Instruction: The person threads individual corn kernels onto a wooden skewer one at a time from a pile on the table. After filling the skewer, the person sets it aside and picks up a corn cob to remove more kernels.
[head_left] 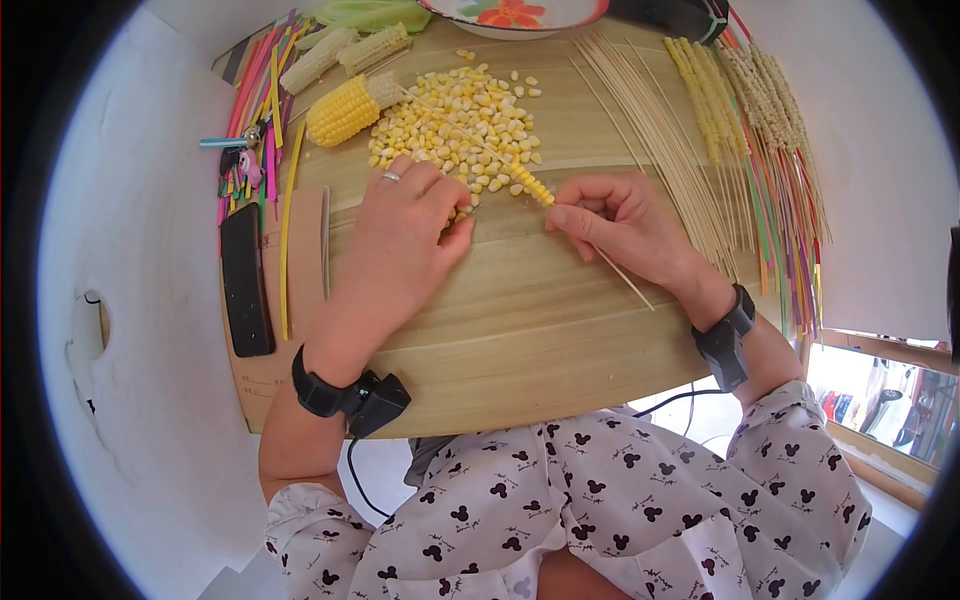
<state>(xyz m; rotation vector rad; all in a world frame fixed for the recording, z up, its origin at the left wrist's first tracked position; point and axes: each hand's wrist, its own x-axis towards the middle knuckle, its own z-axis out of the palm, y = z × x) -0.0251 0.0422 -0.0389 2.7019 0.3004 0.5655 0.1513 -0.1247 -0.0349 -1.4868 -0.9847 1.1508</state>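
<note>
My right hand pinches a thin wooden skewer just below a short row of threaded corn kernels. The skewer slants, its bare lower end pointing toward me and its upper end reaching over the loose kernels. My left hand, with a ring on one finger, is curled at the near edge of the pile of loose corn kernels. Between its thumb and fingers a yellow kernel partly shows; the fingers hide the rest. A partly stripped corn cob lies left of the pile.
Bare cobs and green husk lie at the back left. A floral bowl stands at the back. Bare skewers, kernel-covered skewers and coloured strips lie right. A phone rests on cardboard at left.
</note>
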